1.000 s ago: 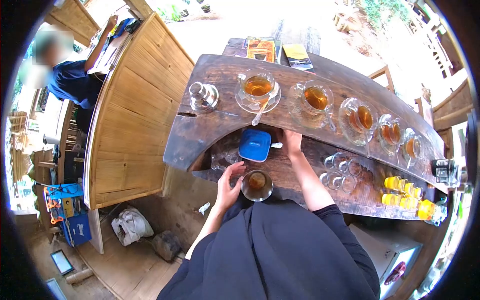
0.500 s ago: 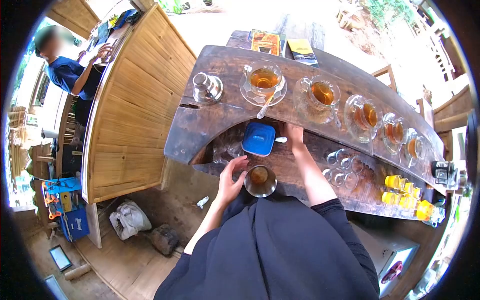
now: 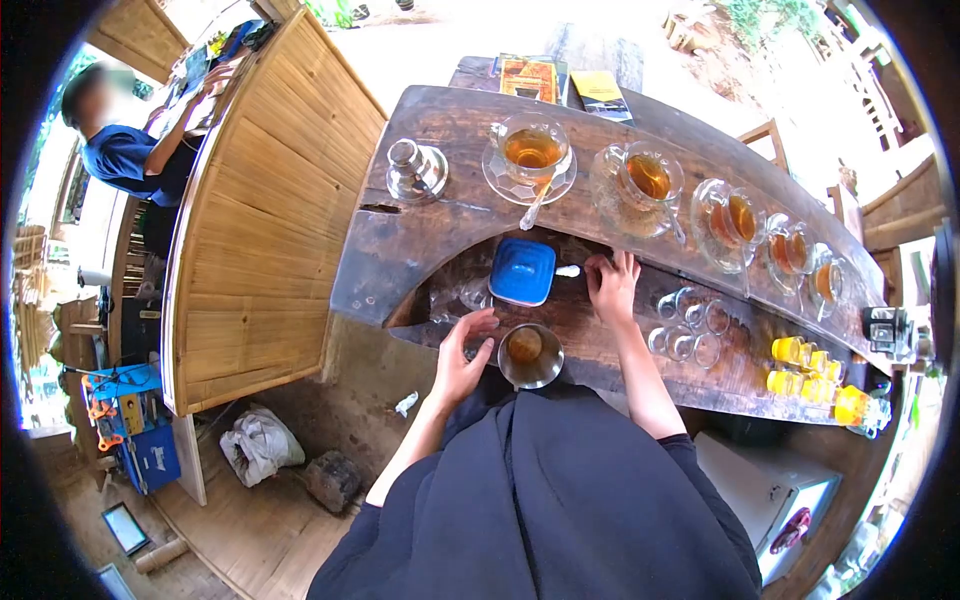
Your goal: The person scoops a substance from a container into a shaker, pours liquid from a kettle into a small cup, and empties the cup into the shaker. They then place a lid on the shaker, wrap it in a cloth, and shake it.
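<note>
A steel cup (image 3: 531,356) with some brown residue inside stands at the near edge of the lower wooden shelf. Just left of it is my left hand (image 3: 465,352), fingers curved apart and holding nothing. A blue square lidded container (image 3: 522,271) sits behind the cup, with a white spoon handle (image 3: 568,271) at its right side. My right hand (image 3: 613,285) is over the shelf right of that handle, its fingers bent; whether they hold anything is too small to make out. Glass cups of tea on saucers, the nearest a glass cup (image 3: 532,148), line the upper counter.
A metal shaker (image 3: 416,170) stands at the upper counter's (image 3: 370,250) left. Empty glasses (image 3: 681,343) and yellow-filled small glasses (image 3: 790,350) are on the lower shelf at right. Books (image 3: 601,95) lie behind. A person (image 3: 130,155) is behind the bamboo counter (image 3: 255,220).
My right hand has drawn back from under the upper counter's edge toward me, and its fingers now show. My left hand stays beside the cup. The view has shifted slightly.
</note>
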{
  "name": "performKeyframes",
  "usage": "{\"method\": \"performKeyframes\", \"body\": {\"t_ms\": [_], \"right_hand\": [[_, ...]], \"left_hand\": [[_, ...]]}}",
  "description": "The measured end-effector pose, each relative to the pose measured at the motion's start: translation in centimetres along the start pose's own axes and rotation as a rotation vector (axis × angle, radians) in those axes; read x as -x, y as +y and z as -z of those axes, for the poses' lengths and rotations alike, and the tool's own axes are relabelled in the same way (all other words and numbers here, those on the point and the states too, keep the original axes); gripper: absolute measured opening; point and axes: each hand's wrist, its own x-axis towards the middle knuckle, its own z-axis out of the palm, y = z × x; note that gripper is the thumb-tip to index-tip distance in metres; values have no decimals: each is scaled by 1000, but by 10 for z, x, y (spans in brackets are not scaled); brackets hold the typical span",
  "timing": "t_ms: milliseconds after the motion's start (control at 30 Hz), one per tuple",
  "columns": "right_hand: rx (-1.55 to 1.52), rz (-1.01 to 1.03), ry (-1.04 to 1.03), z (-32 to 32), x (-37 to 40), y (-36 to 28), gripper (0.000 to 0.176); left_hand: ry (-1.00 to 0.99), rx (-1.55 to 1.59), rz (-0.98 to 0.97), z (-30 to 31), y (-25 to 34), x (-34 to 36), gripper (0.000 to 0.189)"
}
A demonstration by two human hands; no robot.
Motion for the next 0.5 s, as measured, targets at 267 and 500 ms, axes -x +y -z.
{"method": "performKeyframes", "body": {"t_ms": [267,500], "right_hand": [[164,-14,-30,-17,-18,13,47],[-47,-202,-153,-30,-46,38,40]], "left_hand": [[-45,-14,-8,-1,0,-3,47],[-55,5,-1,-4,-1,-2,47]]}}
